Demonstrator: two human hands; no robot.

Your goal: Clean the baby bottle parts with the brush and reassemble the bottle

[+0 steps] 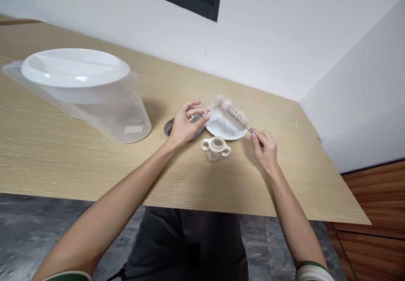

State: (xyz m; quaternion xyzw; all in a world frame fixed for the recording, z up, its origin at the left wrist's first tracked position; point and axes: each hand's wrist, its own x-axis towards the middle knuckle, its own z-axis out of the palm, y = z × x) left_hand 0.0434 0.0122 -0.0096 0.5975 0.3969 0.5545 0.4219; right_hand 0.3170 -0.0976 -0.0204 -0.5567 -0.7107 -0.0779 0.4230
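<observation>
My right hand (266,148) grips the thin handle of a white bottle brush (237,116). The bristles reach up and to the left over a white plate (232,136), and the brush's far end is blurred. Between the thumb and fingers of my left hand (187,125) is a small clear ring-like piece (207,112), close to the brush tip; its exact kind is unclear. Just in front of the plate, a baby bottle (215,150) with two cream side handles stands upright, its mouth uncovered. Small thin items lie on the plate.
A large translucent pitcher (110,116) with a white lid (76,68) stands at the left. Partly behind my left hand lies a grey metal dish (168,127). A thin pale strip (296,123) rests at the right of the wooden table (190,184), which meets a white wall.
</observation>
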